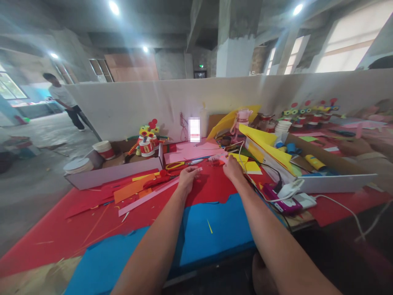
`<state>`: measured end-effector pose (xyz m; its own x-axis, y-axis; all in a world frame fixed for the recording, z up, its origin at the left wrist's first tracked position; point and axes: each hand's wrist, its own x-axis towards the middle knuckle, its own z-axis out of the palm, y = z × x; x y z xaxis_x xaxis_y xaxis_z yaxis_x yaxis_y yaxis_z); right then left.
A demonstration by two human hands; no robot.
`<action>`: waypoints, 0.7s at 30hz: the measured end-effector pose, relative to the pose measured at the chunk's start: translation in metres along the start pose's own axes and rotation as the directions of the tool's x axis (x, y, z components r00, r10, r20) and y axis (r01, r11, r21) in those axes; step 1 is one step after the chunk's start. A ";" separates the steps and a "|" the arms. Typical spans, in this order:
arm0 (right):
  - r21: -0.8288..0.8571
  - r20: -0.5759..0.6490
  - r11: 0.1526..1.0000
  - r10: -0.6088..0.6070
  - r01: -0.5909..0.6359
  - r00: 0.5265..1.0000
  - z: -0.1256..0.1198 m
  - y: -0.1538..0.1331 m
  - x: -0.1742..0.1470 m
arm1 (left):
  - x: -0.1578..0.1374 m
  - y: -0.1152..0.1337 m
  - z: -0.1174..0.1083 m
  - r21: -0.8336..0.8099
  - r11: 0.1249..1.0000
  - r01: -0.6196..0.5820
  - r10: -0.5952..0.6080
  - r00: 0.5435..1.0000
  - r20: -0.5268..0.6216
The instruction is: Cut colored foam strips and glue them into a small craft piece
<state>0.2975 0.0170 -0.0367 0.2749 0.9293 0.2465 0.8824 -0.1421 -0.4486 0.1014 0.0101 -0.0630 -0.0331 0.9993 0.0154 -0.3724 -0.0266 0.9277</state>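
Note:
My left hand (pixel 188 179) is closed in a pinch over the red table covering, with a small pale strip (pixel 199 169) at its fingertips. My right hand (pixel 231 167) is closed too, a short way to the right. By its fingertips is a clear, pinkish item (pixel 217 157); whether the fingers hold it is too blurred to tell. A long pink paper strip (pixel 147 197) runs down to the left from my left hand. Just beyond that hand lie yellow-handled scissors (pixel 175 165). Orange paper (pixel 132 188) and a red-handled tool (pixel 158 179) are to its left.
A paper-cup robot figure (pixel 147 143) stands by a low box (pixel 116 175) at left. At right are an open box (pixel 337 183) with paper rolls, a purple power bank (pixel 281 200) and cables. Blue material (pixel 215 237) covers the near edge. A person (pixel 66 98) stands far left.

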 end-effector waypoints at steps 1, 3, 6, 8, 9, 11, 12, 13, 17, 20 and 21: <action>0.072 -0.017 0.997 0.011 -0.010 1.000 -0.002 -0.001 -0.001 | 0.000 0.000 0.000 0.000 1.000 0.002 -0.002 1.000 0.004; 0.263 -0.029 0.965 0.015 -0.006 0.999 -0.003 -0.003 -0.003 | 0.000 0.000 0.000 -0.002 1.000 0.003 -0.003 1.000 0.010; 0.585 0.088 0.810 -0.018 -0.037 0.996 0.002 -0.004 -0.009 | -0.001 0.000 0.001 -0.001 1.000 0.002 -0.002 1.000 0.003; 0.732 0.201 0.673 -0.069 -0.103 0.977 0.006 -0.005 -0.015 | -0.001 0.001 0.001 -0.003 1.000 0.010 -0.010 1.000 -0.011; 0.778 0.233 0.615 -0.095 -0.127 0.968 0.008 -0.005 -0.017 | -0.001 0.001 0.001 -0.005 1.000 0.016 -0.016 1.000 -0.018; 0.841 0.232 0.526 -0.137 -0.128 0.963 0.012 -0.006 -0.022 | -0.001 0.001 0.002 -0.014 1.000 0.018 -0.018 0.999 -0.030; 0.864 0.213 0.491 -0.156 -0.111 0.964 0.012 -0.006 -0.024 | -0.001 0.001 0.002 -0.019 1.000 0.014 -0.015 0.999 -0.038; 0.883 0.192 0.462 -0.179 -0.090 0.965 0.013 -0.006 -0.025 | -0.001 0.001 0.002 -0.023 1.000 0.011 -0.012 0.999 -0.050; 0.929 0.140 0.371 -0.300 -0.020 0.944 0.009 -0.006 -0.029 | 0.000 0.004 -0.001 -0.026 1.000 0.006 -0.008 0.997 -0.082; 0.939 0.144 0.345 -0.358 -0.013 0.923 0.003 -0.006 -0.031 | 0.001 0.007 -0.006 -0.026 1.000 0.004 -0.006 0.998 -0.058; 0.936 0.155 0.351 -0.362 -0.020 0.919 0.001 -0.006 -0.031 | 0.002 0.008 -0.007 -0.027 1.000 0.003 -0.005 0.999 -0.053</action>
<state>0.2831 -0.0109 -0.0424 -0.1254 0.9586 0.2556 -0.0531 0.2508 -0.9666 0.0919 0.0116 -0.0586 -0.0806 0.9967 -0.0087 -0.3971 -0.0241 0.9175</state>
